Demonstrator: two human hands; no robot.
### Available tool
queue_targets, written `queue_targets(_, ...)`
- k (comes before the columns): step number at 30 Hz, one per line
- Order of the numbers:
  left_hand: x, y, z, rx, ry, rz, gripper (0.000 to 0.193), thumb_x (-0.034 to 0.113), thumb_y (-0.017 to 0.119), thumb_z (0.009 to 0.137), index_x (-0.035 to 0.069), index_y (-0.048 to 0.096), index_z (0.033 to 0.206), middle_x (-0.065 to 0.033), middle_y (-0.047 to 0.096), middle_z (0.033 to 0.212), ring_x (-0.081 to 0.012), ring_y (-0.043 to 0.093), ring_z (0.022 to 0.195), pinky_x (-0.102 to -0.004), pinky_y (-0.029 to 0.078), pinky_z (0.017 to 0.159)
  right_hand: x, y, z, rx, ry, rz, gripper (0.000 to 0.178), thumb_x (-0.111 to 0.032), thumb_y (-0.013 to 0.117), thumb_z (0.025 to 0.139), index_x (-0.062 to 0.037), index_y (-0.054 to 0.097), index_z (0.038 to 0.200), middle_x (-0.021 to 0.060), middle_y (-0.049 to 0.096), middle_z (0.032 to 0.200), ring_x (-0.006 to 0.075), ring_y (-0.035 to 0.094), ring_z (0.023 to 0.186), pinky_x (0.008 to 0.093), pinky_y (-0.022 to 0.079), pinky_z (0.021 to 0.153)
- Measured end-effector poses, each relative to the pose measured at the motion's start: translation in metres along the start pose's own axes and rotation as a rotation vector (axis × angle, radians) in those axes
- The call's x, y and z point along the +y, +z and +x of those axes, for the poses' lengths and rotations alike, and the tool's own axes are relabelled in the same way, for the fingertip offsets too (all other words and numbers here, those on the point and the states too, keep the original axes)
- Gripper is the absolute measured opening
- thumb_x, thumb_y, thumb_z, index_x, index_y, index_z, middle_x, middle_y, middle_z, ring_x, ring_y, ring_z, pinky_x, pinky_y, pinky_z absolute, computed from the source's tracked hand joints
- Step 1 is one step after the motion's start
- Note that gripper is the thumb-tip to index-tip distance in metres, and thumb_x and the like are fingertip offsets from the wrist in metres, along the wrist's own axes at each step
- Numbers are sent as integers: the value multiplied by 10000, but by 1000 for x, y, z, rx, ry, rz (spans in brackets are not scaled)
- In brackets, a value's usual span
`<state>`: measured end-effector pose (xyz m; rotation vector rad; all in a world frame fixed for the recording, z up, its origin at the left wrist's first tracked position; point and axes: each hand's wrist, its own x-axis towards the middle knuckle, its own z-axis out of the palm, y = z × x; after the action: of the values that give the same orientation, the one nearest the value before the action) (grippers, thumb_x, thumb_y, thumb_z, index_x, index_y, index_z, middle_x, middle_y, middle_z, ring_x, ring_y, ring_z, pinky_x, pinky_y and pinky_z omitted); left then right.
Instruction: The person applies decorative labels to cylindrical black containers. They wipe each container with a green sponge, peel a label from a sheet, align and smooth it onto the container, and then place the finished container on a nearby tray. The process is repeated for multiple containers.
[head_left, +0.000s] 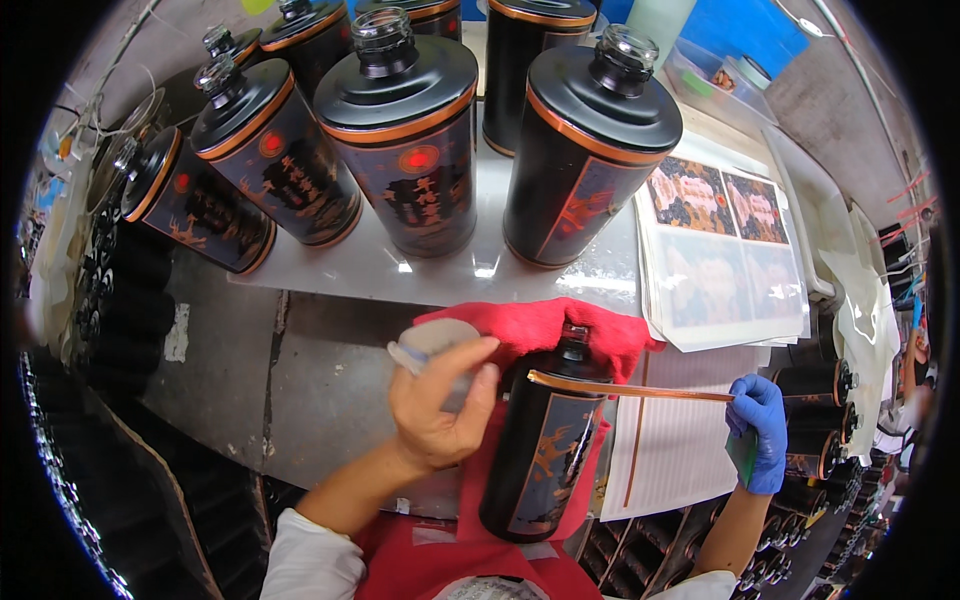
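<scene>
A black bottle (540, 450) with a grey and copper label lies tilted on a red cloth (600, 335), its glass neck pointing away from me. Across its shoulder stretches a narrow copper-coloured strip (640, 388). My right hand (757, 430), in a blue glove, pinches the strip's right end. Something green (740, 455) shows in that palm. My bare left hand (445, 405) is left of the neck, thumb and index finger curled close together near the strip's free end. A whitish rounded piece (440, 338) is at its fingers; its kind is unclear, and the fingers behind it are hidden.
Several black bottles with copper bands, among them one bottle (410, 150), stand on a white shelf (470, 270) ahead. Printed sheets (720, 280) lie at right, above a lined paper sheet (670, 450) bearing another copper strip. More bottles (815, 415) lie stacked at far right.
</scene>
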<state>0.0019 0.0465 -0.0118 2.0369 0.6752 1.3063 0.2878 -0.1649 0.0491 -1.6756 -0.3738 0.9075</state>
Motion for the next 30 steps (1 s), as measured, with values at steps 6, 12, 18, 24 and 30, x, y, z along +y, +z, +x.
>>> queue_targets(6, 22, 35, -7, 131, -543, -629, 610, 74, 713, 779, 3, 349, 1263, -104, 435, 1161, -174, 445, 1081, -308, 359, 951, 4, 3, 1, -15, 5, 32, 89, -33, 638, 712, 12, 578, 759, 4, 499, 569, 47, 409, 456, 177, 311, 435)
queue_targets(12, 23, 41, -5, 152, -598, -689, 539, 53, 663, 816, 13, 350, 1253, -93, 414, 1176, -167, 440, 1080, -298, 352, 955, 9, 2, 4, -22, 12, 45, 87, -30, 634, 720, 15, 578, 769, 10, 504, 576, 51, 413, 454, 177, 311, 430)
queue_targets(18, 23, 39, -5, 171, -620, -752, 511, 63, 663, 833, 13, 360, 1241, -89, 429, 1144, -157, 464, 1042, -280, 387, 916, 12, 0, 6, -32, 21, 57, 82, -19, 627, 724, 13, 580, 783, 11, 506, 584, 53, 413, 457, 180, 309, 429)
queue_targets(24, 19, 41, -9, 133, -596, -640, 500, 16, 626, 836, 32, 345, 1249, -84, 376, 1208, -151, 432, 1091, -296, 361, 959, 17, 0, 9, -53, 23, 24, 104, -61, 637, 756, -9, 559, 802, -10, 478, 615, 36, 388, 457, 172, 291, 413)
queue_targets(30, 16, 44, -14, 151, -568, -521, 432, 16, 571, 867, 23, 375, 1252, -100, 402, 1210, -149, 414, 1121, -301, 335, 976, 20, 2, 8, -60, 8, 27, 110, -89, 637, 774, -27, 554, 812, -29, 452, 603, 27, 373, 461, 166, 277, 410)
